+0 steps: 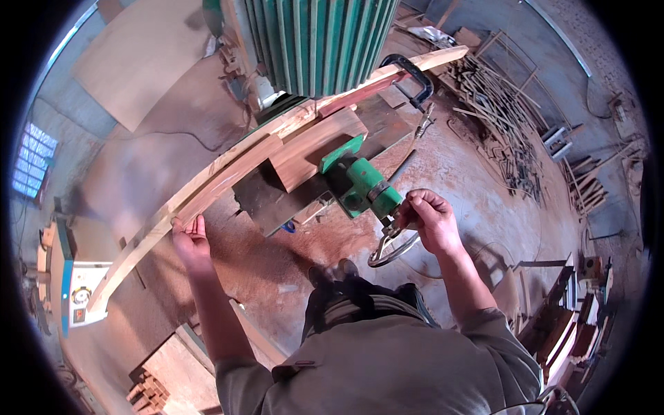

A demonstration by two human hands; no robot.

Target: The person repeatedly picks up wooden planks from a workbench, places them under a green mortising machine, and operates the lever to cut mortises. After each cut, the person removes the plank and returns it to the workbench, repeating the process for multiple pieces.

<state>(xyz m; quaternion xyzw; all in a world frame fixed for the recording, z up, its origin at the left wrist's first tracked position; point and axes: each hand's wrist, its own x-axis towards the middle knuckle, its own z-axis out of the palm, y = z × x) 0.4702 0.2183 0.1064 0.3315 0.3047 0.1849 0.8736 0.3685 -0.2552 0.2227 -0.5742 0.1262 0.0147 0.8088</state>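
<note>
My left hand (191, 243) is closed at the near left end of a reddish wooden strip (228, 174), fingertips on its edge. This strip lies along a long pale wooden board (155, 218) that crosses the machine. A wide wooden block (315, 149) sits beside the strip, with the plate of a green clamping cylinder (366, 183) close against it. My right hand (430, 218) has its fingers curled together at the cylinder's near end; what they hold is hidden. Just below that hand is a metal handwheel (394, 250).
A large ribbed green motor (318, 41) hangs over the board. A black C-clamp (418, 79) grips the board's far end. Thin wood offcuts (501, 114) pile up on the right. At left stands a white control box (83, 297); small blocks (147, 394) lie at lower left.
</note>
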